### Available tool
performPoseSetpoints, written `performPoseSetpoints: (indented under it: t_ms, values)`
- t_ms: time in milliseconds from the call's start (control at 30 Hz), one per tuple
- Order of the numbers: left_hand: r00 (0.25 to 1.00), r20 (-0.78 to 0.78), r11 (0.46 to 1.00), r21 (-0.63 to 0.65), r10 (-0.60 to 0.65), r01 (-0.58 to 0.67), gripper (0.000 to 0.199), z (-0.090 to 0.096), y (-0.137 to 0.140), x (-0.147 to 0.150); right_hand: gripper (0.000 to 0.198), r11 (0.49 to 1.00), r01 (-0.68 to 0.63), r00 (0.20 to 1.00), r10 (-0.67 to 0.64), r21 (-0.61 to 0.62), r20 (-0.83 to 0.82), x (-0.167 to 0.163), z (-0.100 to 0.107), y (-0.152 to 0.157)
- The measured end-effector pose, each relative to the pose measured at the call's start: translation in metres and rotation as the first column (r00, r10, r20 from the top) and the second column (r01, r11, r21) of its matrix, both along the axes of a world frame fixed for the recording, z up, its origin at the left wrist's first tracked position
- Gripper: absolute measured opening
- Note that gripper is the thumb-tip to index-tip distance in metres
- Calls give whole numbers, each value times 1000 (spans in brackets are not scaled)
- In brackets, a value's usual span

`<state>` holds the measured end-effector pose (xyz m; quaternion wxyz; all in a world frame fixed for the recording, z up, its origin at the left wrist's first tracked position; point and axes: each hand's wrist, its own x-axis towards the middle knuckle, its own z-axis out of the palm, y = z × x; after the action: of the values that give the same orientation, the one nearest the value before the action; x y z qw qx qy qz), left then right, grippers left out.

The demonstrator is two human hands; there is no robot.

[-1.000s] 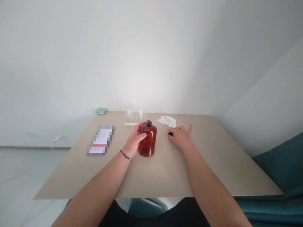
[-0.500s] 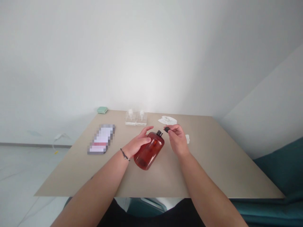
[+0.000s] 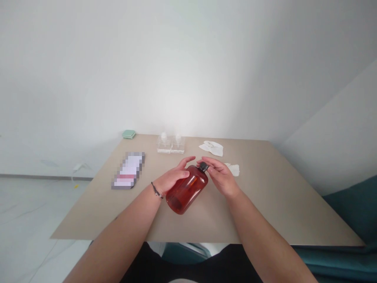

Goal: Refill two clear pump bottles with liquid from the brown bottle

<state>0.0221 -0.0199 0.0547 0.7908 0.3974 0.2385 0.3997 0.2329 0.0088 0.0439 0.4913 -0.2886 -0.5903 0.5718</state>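
A reddish-brown see-through bottle [image 3: 188, 190] is tilted over the near middle of the table, its neck up and to the right. My left hand [image 3: 173, 179] is wrapped round its left side, thumb across the shoulder. On the neck sits a small black cap [image 3: 204, 166]. The fingers of my right hand [image 3: 219, 173] are closed on that cap from the right. Whether the cap's thread has caught cannot be seen.
Two clear square bottles [image 3: 171, 145] with white tops stand at the back of the table [image 3: 265, 196]. White crumpled tissues [image 3: 212, 147] lie right of them. A phone [image 3: 128, 169] lies on the left, with a green case [image 3: 129, 134] at the back corner.
My right hand has brought the black cap from just beside the bottle's open neck onto it. The left hand still holds the bottle, and the view has shifted slightly.
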Motion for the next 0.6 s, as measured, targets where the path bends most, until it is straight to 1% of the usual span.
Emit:
performPoseSetpoints:
  t_ms: [133, 300, 433, 500, 600]
  values:
    - [1000, -16, 1000, 14, -18, 18, 71, -3, 1, 1, 41, 1000, 15, 999, -15, -11, -37, -1, 3, 0]
    - [1000, 0, 1000, 3, 12, -12, 67, -3, -2, 9, 37, 996, 59, 993, -66, -73, -103, -9, 6, -5]
    - [997, -24, 997, 31, 76, -75, 64, -3, -1, 14, 40, 990, -31, 979, 3, -135, -203, -14, 11, -10]
    - [994, -20, 993, 55, 105, -104, 66, -5, 0, 14, 41, 980, -83, 965, 34, -181, -259, -14, 14, -11]
    - [992, 5, 989, 72, 126, -126, 73, -6, 2, 12, 37, 961, -107, 944, 17, -256, -329, -14, 17, -11]
